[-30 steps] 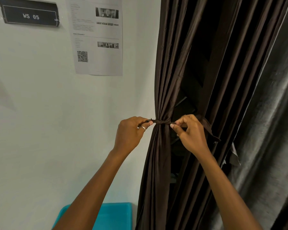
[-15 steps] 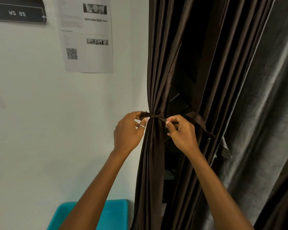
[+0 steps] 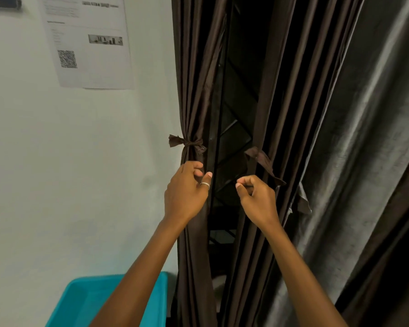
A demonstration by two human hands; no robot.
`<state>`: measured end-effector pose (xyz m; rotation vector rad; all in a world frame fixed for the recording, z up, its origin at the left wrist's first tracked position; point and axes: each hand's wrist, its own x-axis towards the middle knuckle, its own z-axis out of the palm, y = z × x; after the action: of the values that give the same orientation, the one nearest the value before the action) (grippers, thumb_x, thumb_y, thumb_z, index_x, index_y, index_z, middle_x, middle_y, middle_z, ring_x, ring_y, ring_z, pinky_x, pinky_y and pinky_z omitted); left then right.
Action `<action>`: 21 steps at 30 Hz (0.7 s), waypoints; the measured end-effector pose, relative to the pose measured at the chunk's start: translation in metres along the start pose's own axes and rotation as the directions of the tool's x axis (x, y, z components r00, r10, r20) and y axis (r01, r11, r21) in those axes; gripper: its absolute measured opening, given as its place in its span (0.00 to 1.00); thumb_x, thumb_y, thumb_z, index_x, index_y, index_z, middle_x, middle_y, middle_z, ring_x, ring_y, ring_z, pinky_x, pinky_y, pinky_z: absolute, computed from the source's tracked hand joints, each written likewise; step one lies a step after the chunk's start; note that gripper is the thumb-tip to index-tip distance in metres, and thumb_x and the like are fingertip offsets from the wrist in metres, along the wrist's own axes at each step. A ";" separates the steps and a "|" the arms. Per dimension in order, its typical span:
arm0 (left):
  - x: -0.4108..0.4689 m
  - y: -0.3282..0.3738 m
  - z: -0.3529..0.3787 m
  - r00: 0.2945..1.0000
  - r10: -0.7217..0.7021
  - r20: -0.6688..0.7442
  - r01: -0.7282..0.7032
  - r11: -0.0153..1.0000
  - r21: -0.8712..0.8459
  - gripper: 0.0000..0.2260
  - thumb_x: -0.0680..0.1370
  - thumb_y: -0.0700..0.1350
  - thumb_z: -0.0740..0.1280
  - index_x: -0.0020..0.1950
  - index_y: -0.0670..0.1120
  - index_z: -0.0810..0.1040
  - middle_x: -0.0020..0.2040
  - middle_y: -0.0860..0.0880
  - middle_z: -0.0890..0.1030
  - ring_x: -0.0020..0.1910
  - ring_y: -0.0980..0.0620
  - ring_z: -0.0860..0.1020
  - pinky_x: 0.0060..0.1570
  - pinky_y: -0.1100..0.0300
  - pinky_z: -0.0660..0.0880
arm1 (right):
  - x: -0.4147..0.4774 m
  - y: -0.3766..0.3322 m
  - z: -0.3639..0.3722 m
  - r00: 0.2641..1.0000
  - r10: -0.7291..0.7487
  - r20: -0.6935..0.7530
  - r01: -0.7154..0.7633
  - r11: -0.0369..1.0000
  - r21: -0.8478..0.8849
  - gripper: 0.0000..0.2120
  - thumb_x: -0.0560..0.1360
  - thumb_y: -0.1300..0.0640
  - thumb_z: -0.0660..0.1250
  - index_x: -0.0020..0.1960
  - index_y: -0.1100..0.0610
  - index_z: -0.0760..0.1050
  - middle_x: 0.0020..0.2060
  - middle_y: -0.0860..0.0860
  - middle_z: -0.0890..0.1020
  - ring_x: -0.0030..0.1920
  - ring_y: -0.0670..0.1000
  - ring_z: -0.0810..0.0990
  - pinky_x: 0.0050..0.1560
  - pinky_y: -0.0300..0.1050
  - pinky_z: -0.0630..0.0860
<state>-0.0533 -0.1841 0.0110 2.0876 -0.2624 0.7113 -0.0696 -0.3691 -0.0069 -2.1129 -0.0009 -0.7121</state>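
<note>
Wall (image 3: pixel 57 161), brown curtain (image 3: pixel 194 67), teal bin (image 3: pixel 80 303)

Left of the brown curtain (image 3: pixel 194 90), print on the paper sheet (image 3: pixel 90 55) is too blurred to read, its top cut off; lower down, the teal bin (image 3: pixel 80 300) runs off the bottom edge, a forearm (image 3: pixel 137 274) covering part.

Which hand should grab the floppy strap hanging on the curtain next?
Probably the right hand: it sits just below the loose strap, close to its lower end. The left hand is across the gap, under the tied knot.
</note>
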 end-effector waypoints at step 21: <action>0.050 -0.018 0.074 0.980 0.070 0.186 -0.018 0.965 -0.263 0.08 0.80 0.53 0.68 0.57 0.52 0.80 0.45 0.59 0.82 0.37 0.60 0.81 0.40 0.58 0.82 | 0.105 -0.015 -0.022 0.940 -0.098 -0.326 -0.068 0.884 -0.462 0.27 0.79 0.49 0.71 0.72 0.59 0.68 0.58 0.54 0.82 0.60 0.57 0.80 0.53 0.52 0.78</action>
<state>0.0235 -0.2300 -0.0050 1.9034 -0.4869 0.4697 0.0043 -0.4029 0.0653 -2.4117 0.3831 -1.1775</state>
